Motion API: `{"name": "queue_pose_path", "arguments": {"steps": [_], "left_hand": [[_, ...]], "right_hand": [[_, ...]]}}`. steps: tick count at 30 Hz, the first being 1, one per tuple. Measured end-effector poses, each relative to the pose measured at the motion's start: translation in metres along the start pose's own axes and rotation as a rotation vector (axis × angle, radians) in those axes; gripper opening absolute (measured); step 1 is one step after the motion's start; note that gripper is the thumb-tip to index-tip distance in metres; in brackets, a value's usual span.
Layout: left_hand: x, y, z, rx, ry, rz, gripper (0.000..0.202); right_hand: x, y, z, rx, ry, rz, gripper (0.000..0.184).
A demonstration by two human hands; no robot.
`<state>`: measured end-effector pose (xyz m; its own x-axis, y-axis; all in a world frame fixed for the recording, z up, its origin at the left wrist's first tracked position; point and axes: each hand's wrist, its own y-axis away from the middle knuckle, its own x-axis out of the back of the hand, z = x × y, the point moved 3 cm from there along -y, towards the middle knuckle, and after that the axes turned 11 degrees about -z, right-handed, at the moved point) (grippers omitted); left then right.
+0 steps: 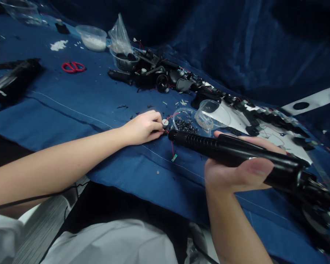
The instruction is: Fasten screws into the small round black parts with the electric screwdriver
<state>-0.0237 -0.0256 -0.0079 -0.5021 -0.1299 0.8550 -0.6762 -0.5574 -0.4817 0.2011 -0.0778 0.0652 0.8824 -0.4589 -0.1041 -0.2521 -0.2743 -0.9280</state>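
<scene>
My right hand (231, 176) is wrapped round a black electric screwdriver (242, 150), thumb along its side, its tip pointing left toward my other hand. With its fingers pinched together, my left hand (145, 126) steadies a small round part (165, 123) with a pale top on the cloth. Red wires run from this part, and a tiny green circuit board (174, 157) lies at the end of one. The screwdriver's nose is right beside the part; whether its bit touches a screw is hidden.
Clear tubs hold dark screws (186, 127) and small fasteners (205, 123). Black housings and wired pieces (165, 79) are heaped behind, continuing right over white sheets (217, 113). Red-handled scissors (73, 67), a tub of white bits (92, 38) and a black bundle (13, 79) lie leftward.
</scene>
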Motion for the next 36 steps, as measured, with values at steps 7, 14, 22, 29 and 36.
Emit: {"name": "queue_pose_path", "arguments": {"steps": [7, 14, 22, 29, 36], "left_hand": [[-0.001, 0.000, 0.002, -0.009, -0.056, 0.016, 0.020], [-0.002, -0.001, 0.001, 0.019, 0.013, 0.003, 0.017], [-0.003, 0.000, -0.005, 0.115, 0.158, -0.022, 0.011], [-0.003, -0.001, -0.012, 0.232, 0.324, -0.036, 0.008], [-0.004, -0.003, -0.012, 0.289, 0.359, -0.027, 0.009]], "right_hand": [[0.001, 0.001, 0.000, 0.012, 0.044, -0.030, 0.041], [-0.006, -0.002, -0.004, 0.055, 0.018, 0.012, 0.039], [-0.017, -0.019, 0.000, 0.036, 0.093, -0.349, 0.030], [-0.023, -0.026, 0.006, 0.030, 0.063, -0.376, 0.028], [-0.061, -0.051, 0.013, -0.095, -0.056, -0.519, 0.028]]}}
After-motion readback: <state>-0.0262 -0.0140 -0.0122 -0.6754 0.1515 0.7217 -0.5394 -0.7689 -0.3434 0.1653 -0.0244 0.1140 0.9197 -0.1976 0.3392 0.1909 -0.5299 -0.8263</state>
